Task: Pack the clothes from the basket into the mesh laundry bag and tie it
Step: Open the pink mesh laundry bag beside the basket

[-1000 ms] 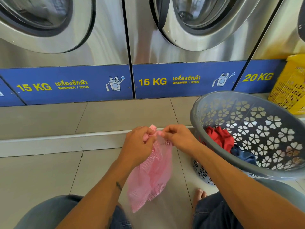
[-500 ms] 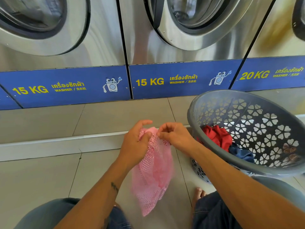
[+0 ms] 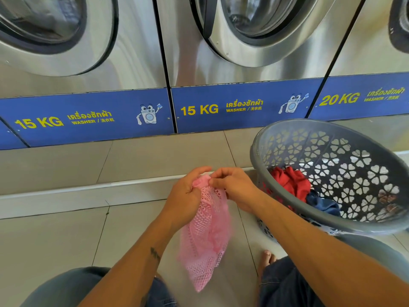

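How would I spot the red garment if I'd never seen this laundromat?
Start at the row of steel washing machines with blue labels; on the tiled floor before the 20 KG one sits a grey plastic laundry basket with flower-shaped holes. The crumpled red garment lies inside, against its near-left wall. Its only neighbour there is a dark blue cloth.

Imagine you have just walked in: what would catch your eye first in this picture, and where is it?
First, the pink mesh laundry bag hanging at centre, its top pinched between the left hand and the right hand. Next, the grey basket tilted at right, holding red clothes and a blue garment. Behind stand steel washers labelled 15 KG.
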